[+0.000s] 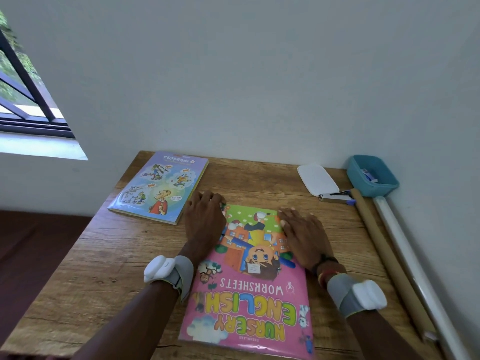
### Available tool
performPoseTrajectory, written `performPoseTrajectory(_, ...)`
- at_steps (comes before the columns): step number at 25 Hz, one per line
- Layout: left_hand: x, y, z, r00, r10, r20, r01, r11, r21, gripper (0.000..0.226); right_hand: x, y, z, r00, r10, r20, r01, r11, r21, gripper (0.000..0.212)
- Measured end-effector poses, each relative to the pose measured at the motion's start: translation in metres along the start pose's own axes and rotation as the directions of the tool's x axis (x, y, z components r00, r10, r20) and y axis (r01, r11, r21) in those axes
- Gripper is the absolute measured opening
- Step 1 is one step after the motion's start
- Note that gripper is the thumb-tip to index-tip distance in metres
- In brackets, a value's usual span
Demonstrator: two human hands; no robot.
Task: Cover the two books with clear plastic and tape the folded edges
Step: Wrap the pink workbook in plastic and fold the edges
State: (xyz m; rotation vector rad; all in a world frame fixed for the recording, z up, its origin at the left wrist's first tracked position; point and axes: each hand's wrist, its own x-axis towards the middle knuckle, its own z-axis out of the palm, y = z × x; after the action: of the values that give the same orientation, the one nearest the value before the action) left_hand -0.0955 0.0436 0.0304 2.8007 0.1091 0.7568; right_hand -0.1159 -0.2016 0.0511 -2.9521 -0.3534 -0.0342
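The left hand (205, 219) is lying palm down over the far left corner of the pink worksheet book (249, 294). Its fingers are bending slightly and gripping nothing, with the tips reaching past the book's far edge. The right hand (304, 235) is pressing flat on the book's far right edge with its fingers straight and spread, also holding nothing. The book is lying flat on the wooden desk (104, 268) between and under both hands, stretching back from them toward the person. Its surface is looking glossy, though whether plastic is covering it I cannot tell.

Both wrists are wearing grey bands with white devices. The second book (158, 188), with a pale blue cartoon cover, is lying just beyond and to the left of the left hand, close to it but not touching the pink book. Beyond the right hand, a white lid (317, 179) is sitting with a stapler (335, 197) beside it, and a teal tray (374, 176) is standing farther right against the wall. To the right of the right hand, a brown roll (384, 253) and a white roll (415, 266) are lying side by side along the desk's edge.
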Motion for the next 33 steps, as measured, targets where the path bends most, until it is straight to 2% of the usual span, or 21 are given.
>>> performPoseTrajectory(2,-0.001,0.001,0.001,1.000,0.011,0.009,-0.011,1.000,-0.029,0.021,-0.002,-0.002,-0.013,0.988,0.152,-0.020,-0.153,0.967,-0.203,0.049)
performPoseTrajectory(3,0.000,0.001,0.002,1.000,0.017,0.010,-0.017,0.998,-0.061,0.022,0.001,-0.008,-0.017,0.981,0.186,-0.060,-0.195,0.935,-0.296,0.045)
performPoseTrajectory(4,0.002,0.000,0.003,1.000,0.019,0.016,-0.018,0.996,-0.091,0.022,0.006,-0.017,-0.019,0.982,0.158,-0.103,-0.184,0.927,-0.327,0.046)
performPoseTrajectory(5,0.003,0.000,0.003,0.999,0.021,0.028,-0.018,0.994,-0.107,0.023,0.011,-0.027,-0.017,0.992,0.070,-0.109,-0.099,0.951,-0.293,0.051)
performPoseTrajectory(6,0.003,-0.002,0.004,0.999,0.026,0.037,-0.021,0.993,-0.120,0.023,0.018,-0.039,-0.011,0.993,-0.068,-0.095,0.046,0.976,-0.212,0.058)
performPoseTrajectory(8,0.002,-0.004,0.005,0.997,0.038,0.062,-0.028,0.987,-0.156,0.024,0.028,-0.064,0.001,0.966,-0.256,0.038,0.256,0.967,-0.011,0.072)
performPoseTrajectory(10,0.004,-0.003,0.005,0.997,0.048,0.067,-0.033,0.977,-0.210,0.024,0.033,-0.073,0.005,0.943,-0.290,0.164,0.278,0.956,0.087,0.087)
performPoseTrajectory(12,0.008,0.002,0.003,0.993,0.090,0.074,-0.068,0.964,-0.258,0.018,0.029,-0.062,0.006,0.959,-0.247,0.140,0.242,0.969,0.048,0.101)
performPoseTrajectory(14,0.014,0.016,0.000,0.989,0.128,0.075,-0.101,0.951,-0.293,0.012,0.018,-0.045,0.009,0.993,-0.096,0.061,0.099,0.994,-0.048,0.089)
performPoseTrajectory(15,0.017,0.027,-0.001,0.987,0.138,0.079,-0.108,0.947,-0.302,0.013,0.010,-0.038,0.011,0.999,0.037,-0.013,-0.038,0.994,-0.099,0.080)
performPoseTrajectory(16,0.016,0.038,-0.003,0.984,0.158,0.078,-0.129,0.947,-0.293,0.015,0.000,-0.035,0.012,0.978,0.181,-0.102,-0.193,0.973,-0.128,0.074)
performPoseTrajectory(18,0.006,0.062,-0.005,0.972,0.221,0.084,-0.197,0.954,-0.227,0.022,-0.019,-0.033,0.013,0.886,0.405,-0.225,-0.443,0.883,-0.154,0.075)
performPoseTrajectory(20,-0.012,0.076,-0.004,0.959,0.258,0.119,-0.241,0.960,-0.145,0.034,-0.032,-0.032,0.012,0.831,0.527,-0.178,-0.554,0.814,-0.175,0.080)
performPoseTrajectory(22,-0.028,0.072,0.001,0.950,0.267,0.159,-0.258,0.963,-0.078,0.044,-0.034,-0.030,0.013,0.809,0.557,-0.187,-0.586,0.790,-0.180,0.081)
performPoseTrajectory(24,-0.038,0.062,0.007,0.943,0.283,0.175,-0.272,0.958,-0.087,0.048,-0.029,-0.032,0.013,0.872,0.431,-0.233,-0.472,0.866,-0.164,0.071)
performPoseTrajectory(26,-0.038,0.057,0.011,0.941,0.289,0.178,-0.269,0.955,-0.126,0.048,-0.019,-0.039,0.021,0.973,0.134,-0.189,-0.161,0.977,-0.138,0.057)
performPoseTrajectory(27,-0.037,0.056,0.012,0.941,0.289,0.175,-0.265,0.953,-0.148,0.048,-0.013,-0.044,0.025,0.990,-0.001,-0.138,-0.013,0.994,-0.107,0.055)
performPoseTrajectory(28,-0.037,0.055,0.013,0.944,0.283,0.168,-0.256,0.952,-0.165,0.049,-0.008,-0.047,0.027,0.993,-0.067,-0.095,0.059,0.995,-0.079,0.056)
performPoseTrajectory(30,-0.033,0.044,0.014,0.950,0.251,0.188,-0.220,0.960,-0.170,0.053,0.001,-0.046,0.028,0.997,-0.043,-0.062,0.041,0.998,-0.037,0.063)
performPoseTrajectory(33,-0.028,0.023,0.013,0.947,0.182,0.265,-0.157,0.981,-0.114,0.071,0.001,-0.022,0.030,0.992,0.091,-0.086,-0.092,0.996,-0.004,0.069)
